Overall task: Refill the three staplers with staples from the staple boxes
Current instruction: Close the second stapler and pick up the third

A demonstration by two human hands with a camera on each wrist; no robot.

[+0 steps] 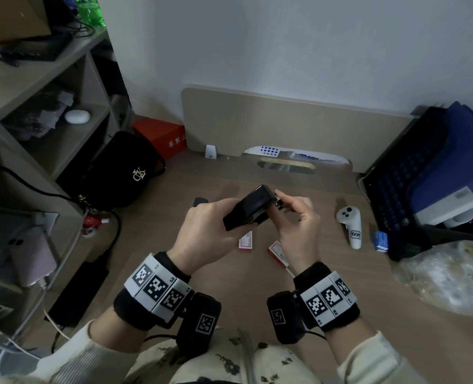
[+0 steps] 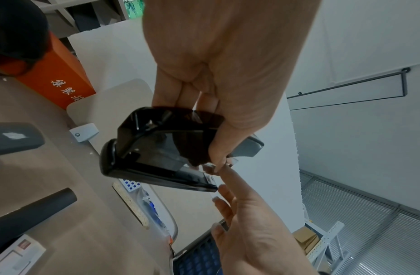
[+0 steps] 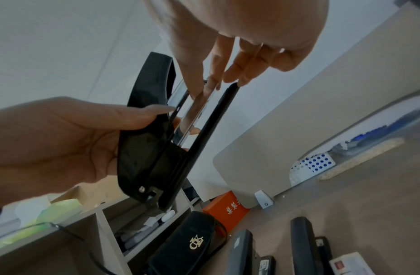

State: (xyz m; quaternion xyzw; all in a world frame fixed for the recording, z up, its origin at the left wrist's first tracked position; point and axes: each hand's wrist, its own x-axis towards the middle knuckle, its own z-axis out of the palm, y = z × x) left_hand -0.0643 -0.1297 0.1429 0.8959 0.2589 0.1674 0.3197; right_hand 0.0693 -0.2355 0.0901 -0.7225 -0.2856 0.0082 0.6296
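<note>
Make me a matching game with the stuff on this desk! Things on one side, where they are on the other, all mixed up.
Things:
1. black stapler
2. white controller
3. orange box
4. black bag

Places:
A. lying on the desk, right of the hands
B. at the back of the desk by the wall, behind the bag
C. held up in the left hand, with the right hand at its front end
D. on the desk's left side, next to the shelf

Pairs: 1-C, 2-A, 3-B, 4-D
</note>
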